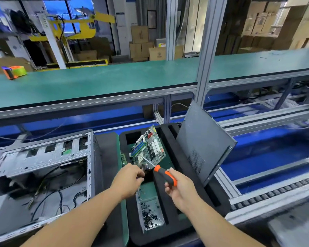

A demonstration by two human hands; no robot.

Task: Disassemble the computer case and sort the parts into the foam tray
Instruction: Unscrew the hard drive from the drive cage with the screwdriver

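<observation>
The open computer case (43,157) lies on its side at the left, with loose cables inside. A black foam tray (169,207) sits in the middle. My left hand (127,180) grips the near edge of a green motherboard (148,148) and holds it tilted up over the tray's large compartment. My right hand (178,188) holds an orange and black screwdriver (165,174), its tip touching the board's lower edge. The grey side panel (202,143) leans upright in the tray's right slot.
A clear box of small black screws (150,216) sits in the tray's near compartment. A green-topped shelf (114,81) runs across above, carrying an orange tape dispenser (13,72). Blue conveyor lanes (268,157) and aluminium rails lie to the right.
</observation>
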